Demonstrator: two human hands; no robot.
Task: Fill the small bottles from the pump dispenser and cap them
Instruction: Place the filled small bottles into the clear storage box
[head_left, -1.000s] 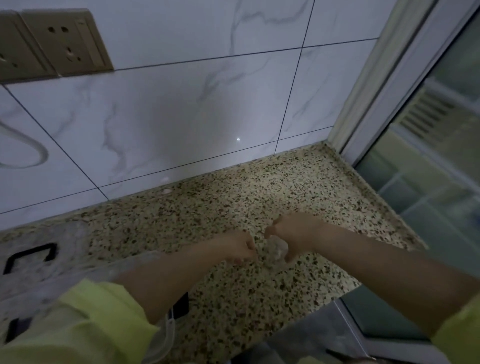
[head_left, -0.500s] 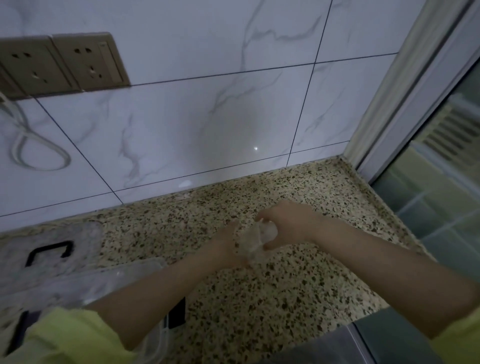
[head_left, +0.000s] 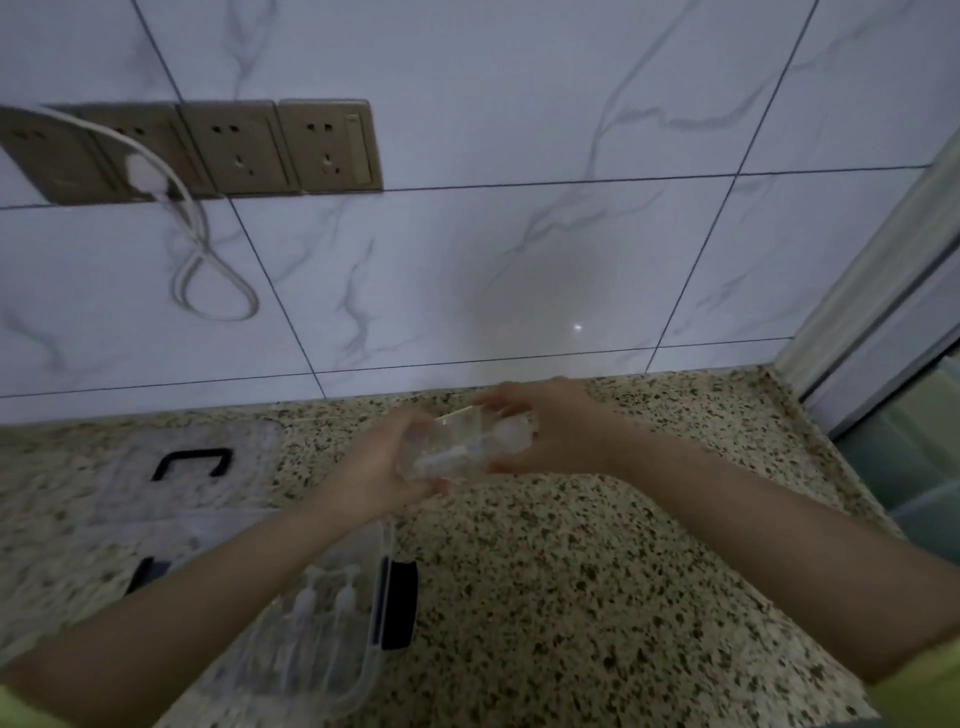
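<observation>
Capping/uncapping a clear bottle, held above the speckled counter.
L hand grips body, R hand curled round white top; blur hides which. Next: twist w/ steady hold.

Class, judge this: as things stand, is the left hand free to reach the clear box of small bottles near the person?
Probably not yet. The left hand grips one end of the clear bottle, with the right hand on the other. The clear box lies just under the left forearm, unobstructed.
</observation>
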